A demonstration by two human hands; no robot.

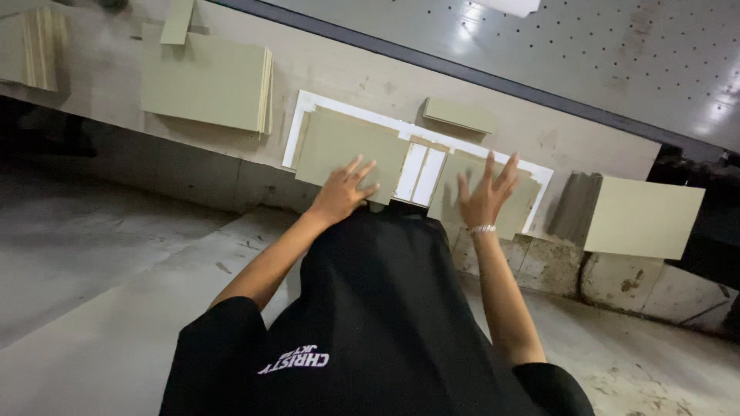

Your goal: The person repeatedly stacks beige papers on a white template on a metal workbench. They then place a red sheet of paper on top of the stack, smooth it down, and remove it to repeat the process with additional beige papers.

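Observation:
My left hand (344, 192) lies flat, fingers spread, on the near corner of a large olive-grey board (339, 146). That board rests on a white sheet (308, 104) on the workbench. My right hand (487, 194), a bracelet on its wrist, has its fingers spread over a second olive-grey board (528, 202) at the sheet's right end; I cannot tell whether it touches the board. Between the two boards sits a narrow olive strip (416, 171) with white showing on both sides.
A stack of olive boards (206, 81) lies at the left of the bench, with more boards (31, 48) at the far left. A small board (459, 114) sits behind the sheet. A pale board (644, 217) overhangs the bench at the right. A perforated metal panel (601, 54) runs behind.

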